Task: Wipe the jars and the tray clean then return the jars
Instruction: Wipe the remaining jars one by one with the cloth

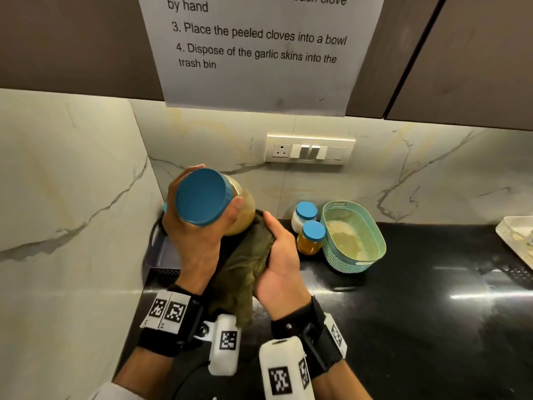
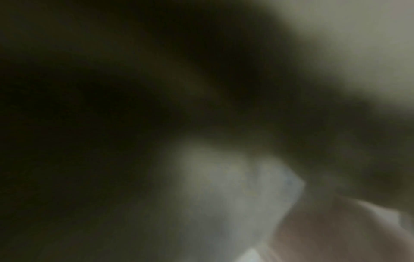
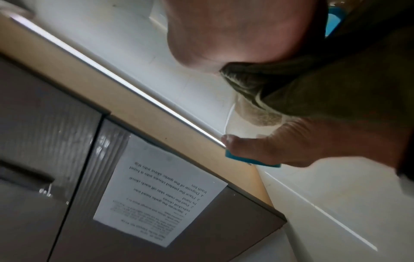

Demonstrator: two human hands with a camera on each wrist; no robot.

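My left hand grips a large jar of tan powder just under its blue lid, tilted with the lid toward me above the counter. My right hand holds an olive-green cloth pressed against the jar's lower side, with the thumb on top. In the right wrist view the cloth wraps the jar. A grey tray sits in the corner behind my left hand, partly hidden. Two small blue-lidded jars stand to the right, one white and one orange. The left wrist view is dark and blurred.
A teal perforated basket stands right of the small jars on the black counter. A clear container pokes in at the right edge. Marble walls close the corner at left and back, with a switch plate and a taped paper sheet above.
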